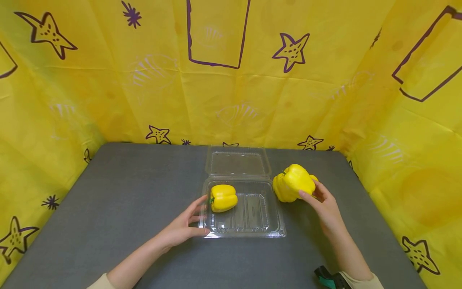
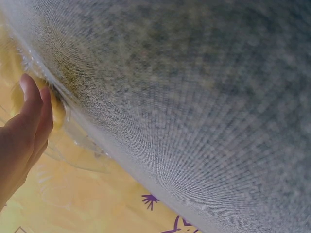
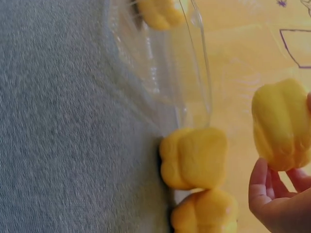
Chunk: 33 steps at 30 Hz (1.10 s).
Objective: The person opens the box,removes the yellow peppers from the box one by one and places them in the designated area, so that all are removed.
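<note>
My right hand [image 1: 326, 206] grips a yellow bell pepper [image 1: 300, 178] by its sides, fingertips beneath it in the right wrist view. It is raised above two more peppers, a nearer one [image 3: 194, 158] and another behind [image 3: 206, 213], which stand on the table right of the container. The clear plastic container [image 1: 258, 212] lies with its hinged lid [image 1: 238, 163] folded back. Inside, toward its left, one pepper [image 1: 223, 198] lies on its side, stem left. My left hand [image 1: 182, 224] touches the container's left edge with fingers extended and thumb at the front corner.
The grey table [image 1: 144, 188] reaches back to a yellow cloth [image 1: 249, 92] printed with starfish and fish, which also hangs at both sides. A dark and green strap [image 1: 329, 277] is at the right wrist.
</note>
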Tool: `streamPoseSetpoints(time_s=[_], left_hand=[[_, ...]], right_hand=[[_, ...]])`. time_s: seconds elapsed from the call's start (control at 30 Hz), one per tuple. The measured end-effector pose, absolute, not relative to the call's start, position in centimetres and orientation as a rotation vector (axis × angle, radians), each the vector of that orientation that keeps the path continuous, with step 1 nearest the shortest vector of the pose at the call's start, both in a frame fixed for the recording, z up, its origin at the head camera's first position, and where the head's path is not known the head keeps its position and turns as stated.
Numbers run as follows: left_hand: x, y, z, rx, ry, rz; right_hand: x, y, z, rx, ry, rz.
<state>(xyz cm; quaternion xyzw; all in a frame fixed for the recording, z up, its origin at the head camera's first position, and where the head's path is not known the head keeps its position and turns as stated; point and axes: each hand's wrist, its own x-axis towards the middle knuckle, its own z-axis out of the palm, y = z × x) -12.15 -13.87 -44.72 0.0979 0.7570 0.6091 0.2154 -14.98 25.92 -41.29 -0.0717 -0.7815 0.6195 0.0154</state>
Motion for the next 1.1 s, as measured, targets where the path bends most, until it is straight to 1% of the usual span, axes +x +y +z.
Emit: streamPoseSetpoints(time_s=[0.23,0.53,0.77,1.1], left_hand=[[-12.1,-13.9,-44.7,0.278,2.101,1.686],[-12.1,-13.9,-44.7,0.265,2.111,1.672],[-12.2,-13.9,-44.6,0.251,2.106,1.673],[-12.2,-13.9,-44.7,0.263,2.097,1.683]], right_hand=[[-14.9,27.1,-41.3,-0.295,-2.274,2.009],[-14.9,28.5,-41.6,-0.356,-1.920,2.155],[-15.4,29.7,-41.9,-0.497,-1.676,2.244],[-16.5,31.2,-42.6,-0.702,-1.471,2.254]])
